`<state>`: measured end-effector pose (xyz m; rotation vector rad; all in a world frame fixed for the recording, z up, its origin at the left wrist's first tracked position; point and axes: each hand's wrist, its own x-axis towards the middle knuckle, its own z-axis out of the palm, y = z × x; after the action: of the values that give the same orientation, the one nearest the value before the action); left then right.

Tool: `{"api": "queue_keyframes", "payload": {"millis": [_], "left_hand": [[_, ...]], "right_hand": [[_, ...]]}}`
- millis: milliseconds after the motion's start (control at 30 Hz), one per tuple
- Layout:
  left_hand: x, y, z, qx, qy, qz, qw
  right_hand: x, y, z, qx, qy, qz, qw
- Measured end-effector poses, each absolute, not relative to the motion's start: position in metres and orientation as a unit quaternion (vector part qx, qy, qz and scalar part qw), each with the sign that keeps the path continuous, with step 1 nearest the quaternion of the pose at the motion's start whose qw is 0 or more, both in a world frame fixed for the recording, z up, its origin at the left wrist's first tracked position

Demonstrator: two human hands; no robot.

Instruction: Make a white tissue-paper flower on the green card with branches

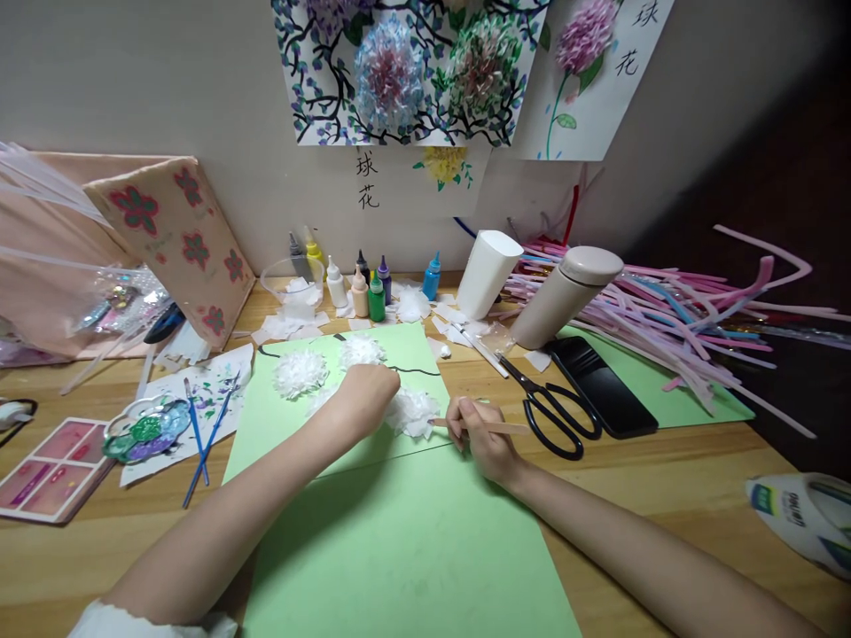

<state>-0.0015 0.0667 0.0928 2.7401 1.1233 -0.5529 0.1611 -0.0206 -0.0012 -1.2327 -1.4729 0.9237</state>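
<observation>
White ruffled paper flowers stand on a light green sheet (399, 558), among them one flower (300, 374) at the left and another (363, 352) near the sheet's far edge. My left hand (369, 399) is closed and bent down over the group; its fingertips and whatever they grip are hidden. A further flower (416, 413) lies between my two hands. Pinched in my right hand (484, 434) is a thin wooden stick (509, 428), its tip by that flower's edge. Thin black lines (416, 371) run across the upper part of the sheet.
Black-handled scissors (551, 403), a phone (602, 387), a tumbler (565, 297) and many pipe cleaners (691, 310) lie to the right. Paint bottles (376, 297) and paper scraps line the back. A palette (150, 430) and crossed brushes (211, 439) are at left.
</observation>
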Motion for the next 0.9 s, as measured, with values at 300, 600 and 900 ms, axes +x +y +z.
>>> {"api": "queue_keyframes", "payload": {"millis": [300, 600, 900], "left_hand": [[-0.002, 0.066, 0.094, 0.910, 0.363, -0.197, 0.045], [0.000, 0.064, 0.097, 0.904, 0.372, -0.203, 0.054], [-0.003, 0.066, 0.093, 0.906, 0.371, -0.196, 0.045]], "right_hand": [[0.157, -0.016, 0.010, -0.508, -0.613, 0.395, 0.458], [0.150, -0.013, 0.007, -0.530, -0.619, 0.365, 0.451], [0.152, -0.007, 0.004, -0.529, -0.513, 0.459, 0.497]]}}
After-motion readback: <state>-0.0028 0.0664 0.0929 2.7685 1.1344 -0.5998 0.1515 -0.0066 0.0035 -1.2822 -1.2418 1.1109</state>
